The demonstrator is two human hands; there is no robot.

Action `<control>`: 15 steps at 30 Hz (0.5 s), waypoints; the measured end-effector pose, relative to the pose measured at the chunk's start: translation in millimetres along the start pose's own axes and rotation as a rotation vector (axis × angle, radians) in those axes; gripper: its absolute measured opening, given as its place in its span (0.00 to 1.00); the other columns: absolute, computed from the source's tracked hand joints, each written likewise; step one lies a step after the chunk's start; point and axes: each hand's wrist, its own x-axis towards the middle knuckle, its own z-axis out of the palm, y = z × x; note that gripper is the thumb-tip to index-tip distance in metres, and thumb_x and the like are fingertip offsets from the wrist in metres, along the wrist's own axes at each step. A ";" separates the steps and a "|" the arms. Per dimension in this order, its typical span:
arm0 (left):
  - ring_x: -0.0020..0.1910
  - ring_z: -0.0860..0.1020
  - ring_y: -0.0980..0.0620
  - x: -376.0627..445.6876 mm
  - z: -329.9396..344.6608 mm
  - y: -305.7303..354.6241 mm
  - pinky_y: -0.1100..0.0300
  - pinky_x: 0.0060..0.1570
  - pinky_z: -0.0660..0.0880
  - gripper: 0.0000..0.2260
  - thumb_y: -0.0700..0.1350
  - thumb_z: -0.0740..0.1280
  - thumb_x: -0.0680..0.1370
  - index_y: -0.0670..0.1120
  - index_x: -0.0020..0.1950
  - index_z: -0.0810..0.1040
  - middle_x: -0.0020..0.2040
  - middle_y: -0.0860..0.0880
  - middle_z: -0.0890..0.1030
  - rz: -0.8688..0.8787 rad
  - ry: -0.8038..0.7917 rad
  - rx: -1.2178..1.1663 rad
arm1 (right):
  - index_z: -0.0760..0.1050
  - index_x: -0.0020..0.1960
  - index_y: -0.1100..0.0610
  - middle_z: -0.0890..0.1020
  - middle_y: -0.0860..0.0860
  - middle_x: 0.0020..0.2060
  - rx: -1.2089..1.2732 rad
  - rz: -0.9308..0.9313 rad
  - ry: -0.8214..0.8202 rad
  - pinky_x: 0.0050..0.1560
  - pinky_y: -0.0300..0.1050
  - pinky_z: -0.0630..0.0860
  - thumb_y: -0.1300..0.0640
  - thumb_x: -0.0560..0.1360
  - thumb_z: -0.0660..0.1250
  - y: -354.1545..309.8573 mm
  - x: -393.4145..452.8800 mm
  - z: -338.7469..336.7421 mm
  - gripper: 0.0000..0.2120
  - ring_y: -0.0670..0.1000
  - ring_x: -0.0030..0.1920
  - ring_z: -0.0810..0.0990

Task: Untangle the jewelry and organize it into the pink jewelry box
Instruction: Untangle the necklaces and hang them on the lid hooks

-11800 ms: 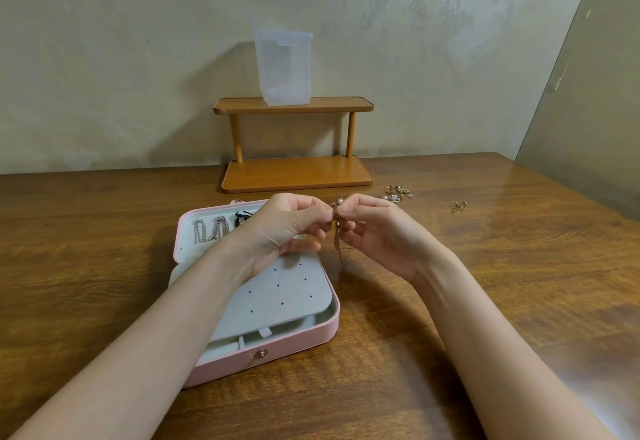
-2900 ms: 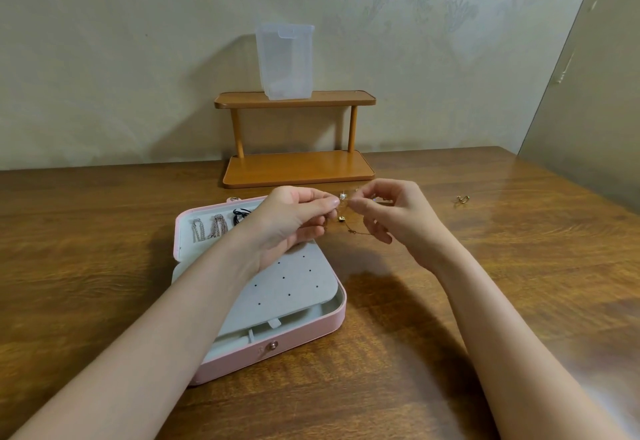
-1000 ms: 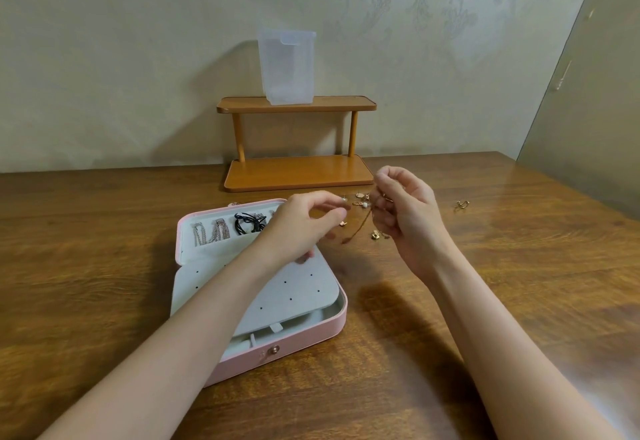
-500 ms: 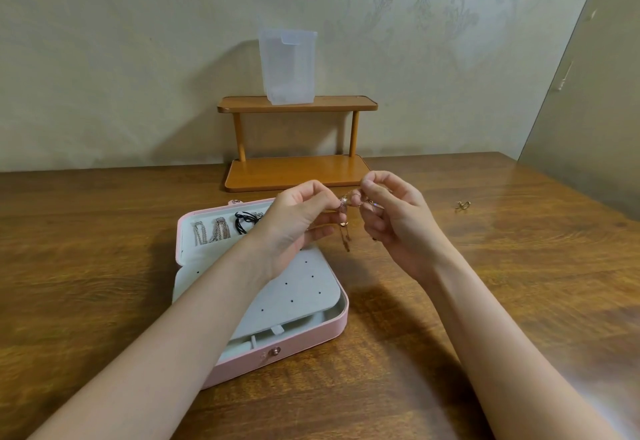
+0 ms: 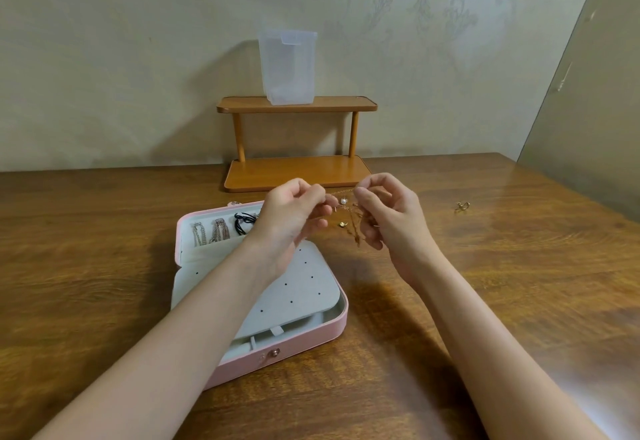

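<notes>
A tangle of thin gold chains with a small pearl hangs between my two hands, above the table just right of the pink jewelry box. My left hand pinches its left end and my right hand pinches its right end; strands dangle below my fingers. The box lies open with a grey perforated insert, and its far compartment holds silvery chains and a black cord. A small gold piece lies on the table under the tangle.
A wooden two-tier stand stands behind my hands against the wall, with a translucent plastic container on its top shelf. Another gold jewelry piece lies on the table at the right. The wall closes in at the far right.
My hands parted about a second ago, came back together, and have now drawn slightly apart again, stretching the tangle between them. The box has not moved.
</notes>
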 end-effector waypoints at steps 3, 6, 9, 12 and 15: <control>0.30 0.73 0.56 0.0 -1.8 3.2 0.66 0.31 0.75 0.08 0.38 0.60 0.77 0.43 0.38 0.73 0.31 0.49 0.76 -0.168 -0.131 -0.230 | 0.71 0.48 0.59 0.69 0.48 0.27 0.115 0.054 -0.065 0.21 0.37 0.60 0.60 0.79 0.61 0.0 0.5 0.1 0.02 0.45 0.23 0.65; 0.32 0.73 0.54 -0.3 -3.0 4.3 0.59 0.50 0.77 0.08 0.38 0.59 0.78 0.43 0.39 0.71 0.30 0.49 0.74 -0.200 -0.250 -0.346 | 0.71 0.46 0.57 0.69 0.49 0.28 0.191 0.108 -0.076 0.23 0.36 0.63 0.61 0.79 0.62 2.7 2.0 -0.5 0.03 0.46 0.24 0.68; 0.32 0.74 0.54 -1.6 -6.7 6.3 0.54 0.60 0.73 0.07 0.39 0.61 0.78 0.43 0.40 0.70 0.30 0.48 0.71 -0.221 -0.304 -0.470 | 0.73 0.45 0.56 0.71 0.50 0.29 0.219 0.123 -0.082 0.28 0.38 0.72 0.61 0.78 0.63 6.8 3.9 -0.1 0.04 0.46 0.28 0.72; 0.29 0.72 0.56 -1.8 -6.9 6.5 0.60 0.46 0.78 0.04 0.37 0.64 0.77 0.43 0.43 0.71 0.30 0.49 0.72 -0.182 -0.288 -0.431 | 0.74 0.44 0.56 0.71 0.50 0.28 0.261 0.118 -0.086 0.38 0.41 0.75 0.61 0.78 0.63 9.5 6.9 0.2 0.05 0.46 0.30 0.72; 0.31 0.75 0.55 -2.5 -4.0 3.5 0.65 0.37 0.78 0.11 0.33 0.67 0.74 0.45 0.52 0.72 0.35 0.48 0.75 -0.088 -0.231 -0.147 | 0.74 0.43 0.55 0.70 0.47 0.26 0.350 0.145 -0.087 0.42 0.42 0.70 0.61 0.78 0.62 8.6 8.4 -1.0 0.06 0.46 0.30 0.70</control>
